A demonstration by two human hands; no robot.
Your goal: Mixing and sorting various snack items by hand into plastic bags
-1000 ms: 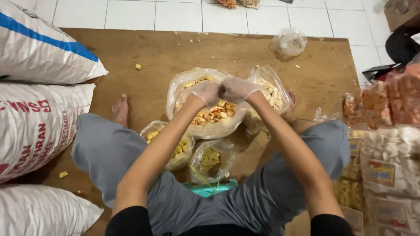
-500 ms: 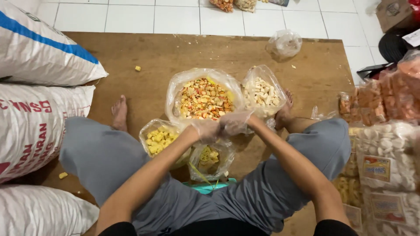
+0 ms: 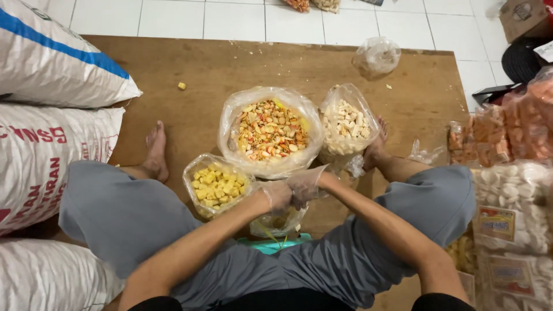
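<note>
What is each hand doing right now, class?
Left hand: closed, gripping the small clear bag.
Right hand: closed against the left, at that bag's top.

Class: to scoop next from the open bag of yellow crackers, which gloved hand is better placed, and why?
Probably the left hand: the bag of yellow crackers lies just to its left, whereas the right hand would have to cross over it.

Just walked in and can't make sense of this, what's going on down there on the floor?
A person sits on a wooden board with open plastic bags of snack pieces between their legs. Both hands, in thin clear gloves, meet over a small bag nearest the body: the left hand and right hand touch it. Beyond sit a bag of yellow pieces, a large bag of mixed pieces and a bag of pale pieces.
</note>
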